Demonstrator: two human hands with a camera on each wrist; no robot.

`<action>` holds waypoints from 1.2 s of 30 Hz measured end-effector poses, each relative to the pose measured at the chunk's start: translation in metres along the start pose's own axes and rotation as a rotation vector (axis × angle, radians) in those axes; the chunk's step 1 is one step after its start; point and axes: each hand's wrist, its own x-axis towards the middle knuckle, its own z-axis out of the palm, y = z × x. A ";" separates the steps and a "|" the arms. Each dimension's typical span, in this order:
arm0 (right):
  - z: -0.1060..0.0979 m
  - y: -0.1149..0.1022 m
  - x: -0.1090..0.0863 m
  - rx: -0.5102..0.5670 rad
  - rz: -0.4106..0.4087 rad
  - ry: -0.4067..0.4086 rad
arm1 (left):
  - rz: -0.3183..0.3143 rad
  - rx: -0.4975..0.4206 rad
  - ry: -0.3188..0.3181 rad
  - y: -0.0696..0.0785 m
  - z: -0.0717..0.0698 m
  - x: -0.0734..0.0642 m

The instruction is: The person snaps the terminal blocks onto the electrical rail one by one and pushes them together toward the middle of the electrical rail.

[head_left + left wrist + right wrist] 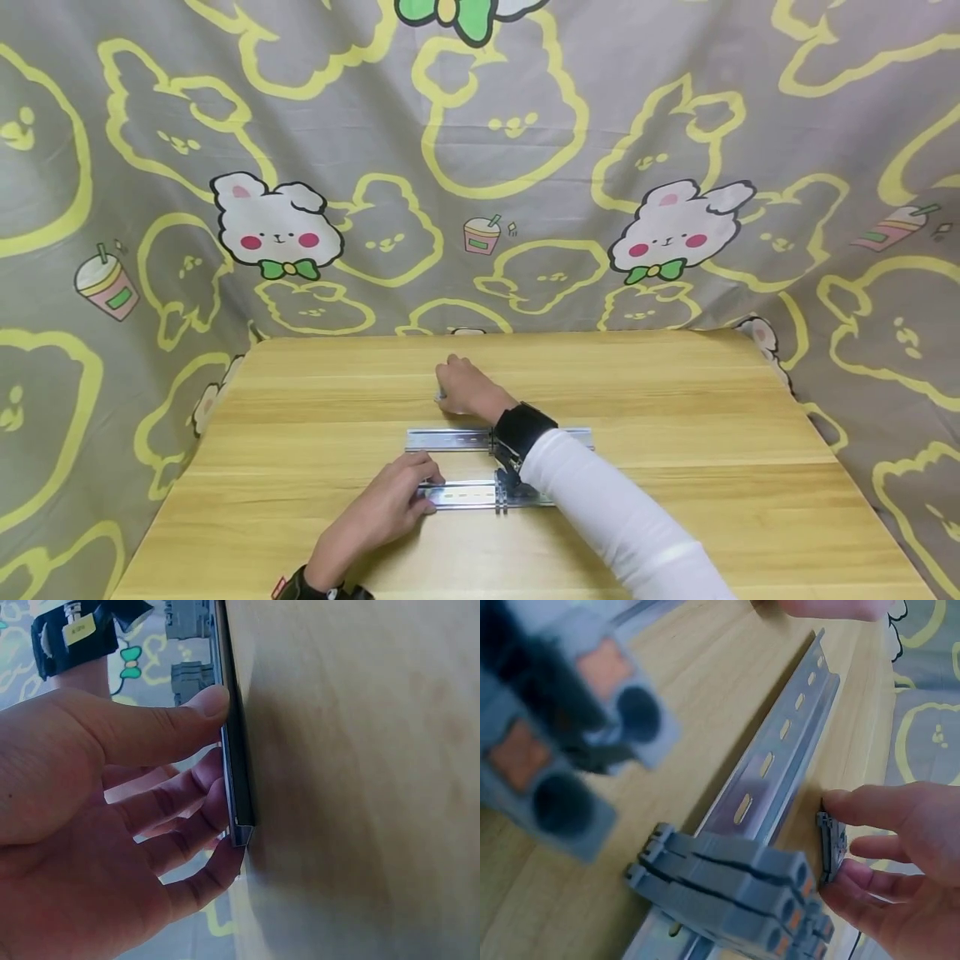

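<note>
Two slotted metal DIN rails lie roughly parallel, the near rail (459, 497) and the far rail (444, 440). My left hand (392, 500) grips the left end of the near rail, thumb on one edge and fingertips along the other. Beyond the far rail, my right hand (467, 388) pinches a thin grey terminal block (829, 847) between thumb and fingers, close over the tabletop. Grey terminal blocks (727, 889) with orange squares sit side by side on the far rail. More terminal blocks (191, 681) stand on the near rail, partly hidden by my right arm in the head view.
Under everything is a wood-grain table (315, 375). A grey curtain (375, 133) with yellow outlines and white rabbit heads hangs behind and at both sides. My right forearm in a white sleeve (622, 517) crosses over both rails.
</note>
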 end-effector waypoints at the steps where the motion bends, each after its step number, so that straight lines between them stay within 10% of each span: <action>1: -0.001 0.000 -0.001 0.000 -0.009 0.005 | 0.000 0.000 -0.001 0.000 0.000 0.000; 12: -0.024 0.003 -0.025 0.125 -0.166 0.150 | -0.011 -0.003 -0.013 0.000 0.001 0.000; 36: -0.030 0.058 -0.171 0.324 -0.193 0.166 | -0.035 0.012 -0.003 0.000 0.002 0.000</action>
